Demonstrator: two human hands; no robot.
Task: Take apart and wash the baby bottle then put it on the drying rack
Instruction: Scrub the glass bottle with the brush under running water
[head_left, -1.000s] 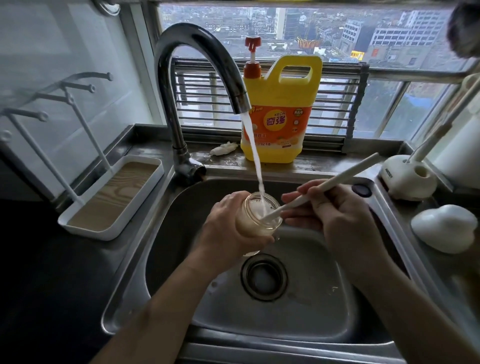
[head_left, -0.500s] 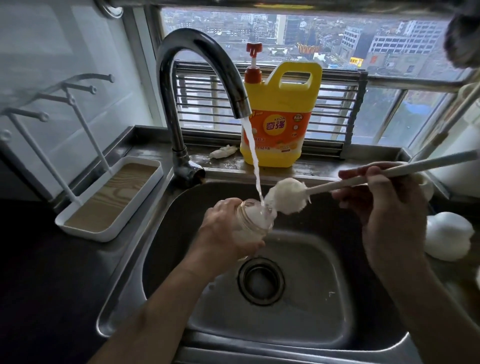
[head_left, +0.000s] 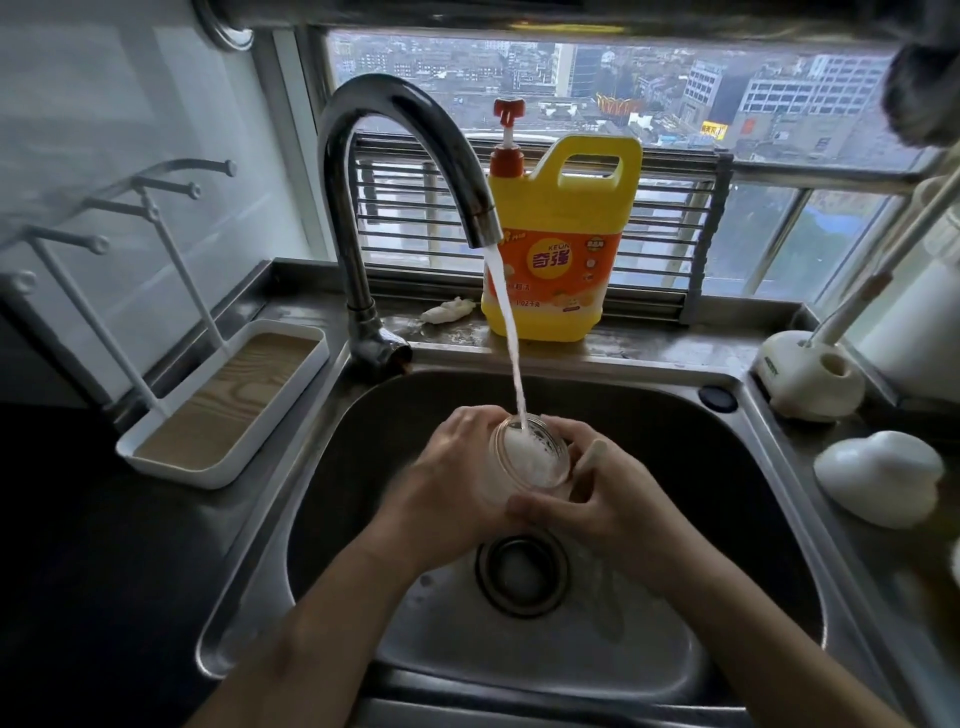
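My view looks down into a steel sink (head_left: 727, 519) set in the bench (head_left: 78, 519). A curved faucet (head_left: 395, 104) rises at the sink's back left corner. A white drying rack (head_left: 171, 470) with upright pegs stands on the bench left of the sink, well apart from the hands. A yellow detergent jug (head_left: 561, 249) with a red pump stands on the ledge behind the sink, just right of the faucet. The left hand (head_left: 447, 483) and right hand (head_left: 608, 499) meet over the middle of the sink, above the drain (head_left: 522, 571). Both grip the baby bottle (head_left: 524, 457), the left hand's fingers curled round its left side and the right hand's thumb and fingers wrapped round its right side and base. I see the bottle held mouth up, without cap or teat, white foam inside. The water stream (head_left: 511, 338) falls from the faucet into that open mouth. A cream brush holder (head_left: 810, 379) and a white rounded piece (head_left: 878, 475) sit on the bench at right.
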